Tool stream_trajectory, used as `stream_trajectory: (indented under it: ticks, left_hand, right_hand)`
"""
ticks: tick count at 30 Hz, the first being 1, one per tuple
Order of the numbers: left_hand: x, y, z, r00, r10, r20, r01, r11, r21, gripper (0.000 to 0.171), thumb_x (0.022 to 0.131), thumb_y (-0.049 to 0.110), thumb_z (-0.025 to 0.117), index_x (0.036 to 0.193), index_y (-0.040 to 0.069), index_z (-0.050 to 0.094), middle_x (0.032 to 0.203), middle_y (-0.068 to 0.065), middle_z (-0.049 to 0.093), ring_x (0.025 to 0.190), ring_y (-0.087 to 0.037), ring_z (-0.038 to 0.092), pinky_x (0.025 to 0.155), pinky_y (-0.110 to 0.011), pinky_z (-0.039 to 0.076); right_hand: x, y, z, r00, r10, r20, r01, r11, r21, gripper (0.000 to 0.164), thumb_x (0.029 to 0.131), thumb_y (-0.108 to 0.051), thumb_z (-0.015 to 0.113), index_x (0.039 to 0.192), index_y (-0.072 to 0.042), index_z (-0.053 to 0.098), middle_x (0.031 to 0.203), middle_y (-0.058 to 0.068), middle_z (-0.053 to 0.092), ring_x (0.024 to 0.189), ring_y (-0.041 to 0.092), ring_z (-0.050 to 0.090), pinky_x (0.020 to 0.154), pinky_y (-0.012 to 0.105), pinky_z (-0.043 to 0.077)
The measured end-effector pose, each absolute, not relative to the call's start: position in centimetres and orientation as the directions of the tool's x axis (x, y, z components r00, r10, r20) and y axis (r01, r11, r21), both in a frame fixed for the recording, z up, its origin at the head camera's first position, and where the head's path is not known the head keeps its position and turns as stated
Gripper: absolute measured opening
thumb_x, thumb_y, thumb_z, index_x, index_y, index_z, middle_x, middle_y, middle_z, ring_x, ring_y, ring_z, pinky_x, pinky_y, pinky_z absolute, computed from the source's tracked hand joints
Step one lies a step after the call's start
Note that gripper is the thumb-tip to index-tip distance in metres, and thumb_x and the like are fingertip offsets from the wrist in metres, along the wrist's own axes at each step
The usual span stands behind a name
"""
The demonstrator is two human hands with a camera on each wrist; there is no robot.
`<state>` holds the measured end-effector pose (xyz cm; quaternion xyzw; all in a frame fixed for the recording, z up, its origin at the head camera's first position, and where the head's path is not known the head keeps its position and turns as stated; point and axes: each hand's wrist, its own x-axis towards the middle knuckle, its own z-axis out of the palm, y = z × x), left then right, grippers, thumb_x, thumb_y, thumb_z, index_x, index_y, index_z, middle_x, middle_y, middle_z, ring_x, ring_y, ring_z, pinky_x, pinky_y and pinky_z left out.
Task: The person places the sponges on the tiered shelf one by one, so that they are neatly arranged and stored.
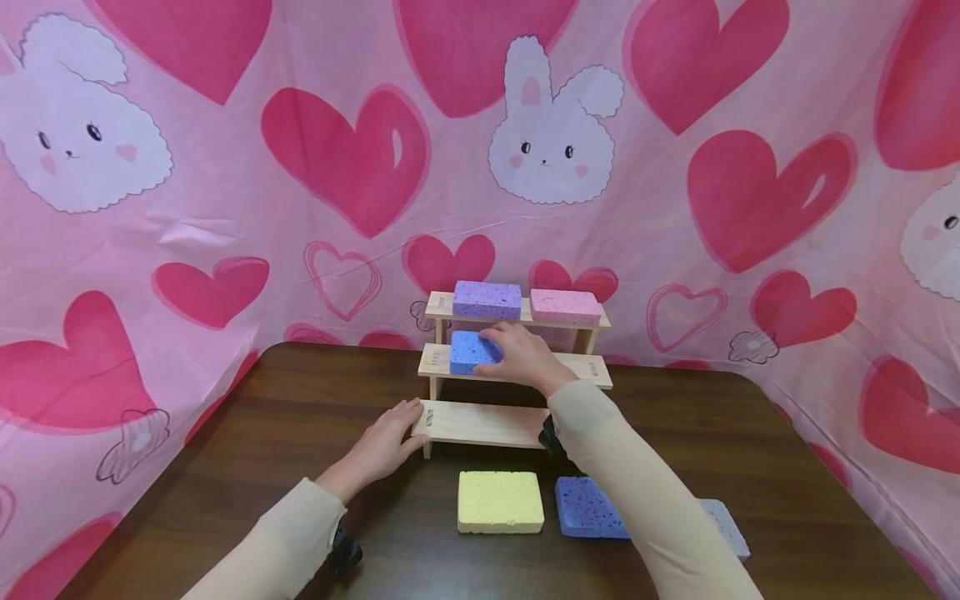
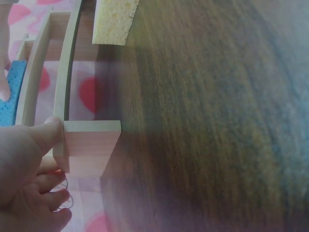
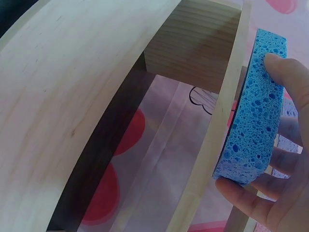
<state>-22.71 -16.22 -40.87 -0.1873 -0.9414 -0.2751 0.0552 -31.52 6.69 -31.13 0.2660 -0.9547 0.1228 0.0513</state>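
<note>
My right hand (image 1: 521,354) grips a light blue sponge (image 1: 471,353) at the left part of the middle tier of a three-tier wooden stand (image 1: 480,422). In the right wrist view, thumb and fingers lie round the pitted sponge (image 3: 258,111), its underside right at the tier's board. My left hand (image 1: 382,442) holds the left end of the stand's lowest tier, the thumb at its front edge and the fingers on the far side, as the left wrist view shows. A purple sponge (image 1: 487,300) and a pink sponge (image 1: 565,306) sit on the top tier.
In front of the stand, a yellow sponge (image 1: 500,502) lies on the dark wooden table (image 1: 300,408). Right of it are a darker blue sponge (image 1: 588,508) and a pale blue-grey sponge (image 1: 725,527), both partly behind my right forearm. A pink heart-and-rabbit cloth (image 1: 465,208) hangs behind.
</note>
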Motion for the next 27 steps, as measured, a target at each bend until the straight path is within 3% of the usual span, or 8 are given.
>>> stream_trajectory:
  ticks: [27]
  left_hand:
    - [-22.78, -16.25, -40.98, -0.918, 0.336, 0.212, 0.397, 0.772, 0.496, 0.054, 0.087, 0.021, 0.065, 0.130, -0.005, 0.047, 0.137, -0.021, 0.041, 0.128, -0.038, 0.032, 0.102, -0.052, 0.026]
  right_hand:
    - [-31.97, 6.45, -32.13, -0.865, -0.478, 0.153, -0.500, 0.843, -0.196, 0.067, 0.077, -0.049, 0.068, 0.132, -0.015, 0.052, 0.134, 0.007, 0.047, 0.121, 0.026, 0.041, 0.098, 0.048, 0.035]
